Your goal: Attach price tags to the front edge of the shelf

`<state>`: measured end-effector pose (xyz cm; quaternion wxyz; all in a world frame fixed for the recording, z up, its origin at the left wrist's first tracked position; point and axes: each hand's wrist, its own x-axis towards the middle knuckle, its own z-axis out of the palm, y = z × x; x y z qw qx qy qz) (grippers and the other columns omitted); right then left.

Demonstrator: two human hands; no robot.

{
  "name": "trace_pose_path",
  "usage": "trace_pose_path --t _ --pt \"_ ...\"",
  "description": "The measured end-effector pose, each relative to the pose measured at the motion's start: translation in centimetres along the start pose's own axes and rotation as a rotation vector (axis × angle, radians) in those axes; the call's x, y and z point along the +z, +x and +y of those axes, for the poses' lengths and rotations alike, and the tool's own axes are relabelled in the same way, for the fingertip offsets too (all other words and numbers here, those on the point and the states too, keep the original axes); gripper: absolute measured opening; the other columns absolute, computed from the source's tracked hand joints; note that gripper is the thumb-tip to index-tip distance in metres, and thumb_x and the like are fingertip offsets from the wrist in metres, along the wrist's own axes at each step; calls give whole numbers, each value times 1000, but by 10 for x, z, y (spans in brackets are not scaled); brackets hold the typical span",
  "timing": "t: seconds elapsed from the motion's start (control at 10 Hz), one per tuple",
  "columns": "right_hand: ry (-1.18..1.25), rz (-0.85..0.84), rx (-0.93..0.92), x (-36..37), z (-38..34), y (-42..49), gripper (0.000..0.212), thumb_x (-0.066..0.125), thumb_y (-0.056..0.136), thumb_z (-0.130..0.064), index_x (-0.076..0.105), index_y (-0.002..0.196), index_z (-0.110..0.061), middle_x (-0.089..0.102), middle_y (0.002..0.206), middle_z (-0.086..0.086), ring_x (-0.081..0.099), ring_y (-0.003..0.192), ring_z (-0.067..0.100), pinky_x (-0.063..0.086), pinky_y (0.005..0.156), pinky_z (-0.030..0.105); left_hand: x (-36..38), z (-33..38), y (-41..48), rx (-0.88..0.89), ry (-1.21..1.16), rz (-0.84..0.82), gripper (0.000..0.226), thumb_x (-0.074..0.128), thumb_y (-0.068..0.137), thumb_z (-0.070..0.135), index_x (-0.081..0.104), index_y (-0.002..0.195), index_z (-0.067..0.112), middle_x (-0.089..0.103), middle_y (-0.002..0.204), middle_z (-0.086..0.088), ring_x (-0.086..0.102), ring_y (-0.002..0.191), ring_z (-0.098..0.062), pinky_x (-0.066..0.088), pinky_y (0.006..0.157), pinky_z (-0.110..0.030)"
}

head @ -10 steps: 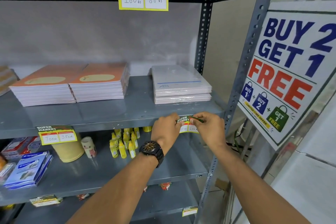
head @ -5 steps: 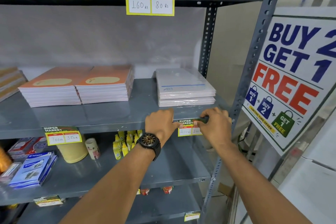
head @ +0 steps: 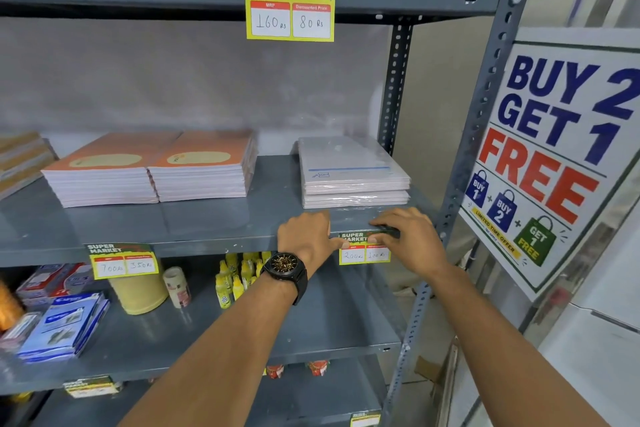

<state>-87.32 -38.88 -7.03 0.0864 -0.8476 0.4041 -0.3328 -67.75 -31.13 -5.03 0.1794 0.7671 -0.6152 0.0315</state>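
A green and yellow price tag (head: 363,251) reading 200 and 100 hangs on the front edge of the grey middle shelf (head: 207,243), below a wrapped white paper stack (head: 349,170). My left hand (head: 306,236), a black watch on its wrist, presses the tag's left end with its thumb. My right hand (head: 408,236) pinches the tag's top right over the shelf lip. Two more tags hang in place: one marked 700 and 350 (head: 121,260) at the left, one marked 160 and 80 (head: 290,3) on the upper shelf.
Two orange notebook stacks (head: 156,166) lie on the middle shelf. The lower shelf holds yellow bottles (head: 235,274), a tape roll (head: 138,288) and blue packets (head: 65,322). A perforated upright (head: 481,114) and a "Buy 2 Get 1 Free" poster (head: 554,149) stand at the right.
The tag went from being held loose in front of the shelf to lying flat against its front edge. Both hands moved up onto the shelf lip and now press it there.
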Motion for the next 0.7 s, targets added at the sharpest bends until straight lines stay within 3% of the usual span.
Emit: trace_pose_path --t 0.3,0.5,0.6,0.7 --pt "-112 51 0 5 -5 -5 24 72 82 -35 73 104 -27 70 103 -10 55 95 17 42 89 40 -1 1 -3 27 7 22 47 66 78 61 47 82 19 69 91 -6 63 82 -32 48 66 -37" --pt "-185 -1 41 5 -16 -13 29 68 86 -32 69 114 -23 69 108 -4 56 101 26 42 86 39 -5 -10 -24 47 -30 27 33 63 87 47 51 86 16 69 91 -8 62 83 -35 46 63 -37" --pt "-97 -36 88 -2 -45 -22 31 70 85 -23 68 116 -20 68 111 2 58 106 29 46 88 37 -13 -41 -46 109 -33 8 35 57 88 53 51 84 18 68 87 -3 62 81 -31 47 65 -38" --pt "76 78 76 -23 -91 -37 24 70 86 -20 71 110 -20 70 110 1 61 106 24 46 88 31 -23 -87 -64 123 -1 32 41 48 88 63 50 81 22 67 84 2 63 81 -28 48 65 -39"
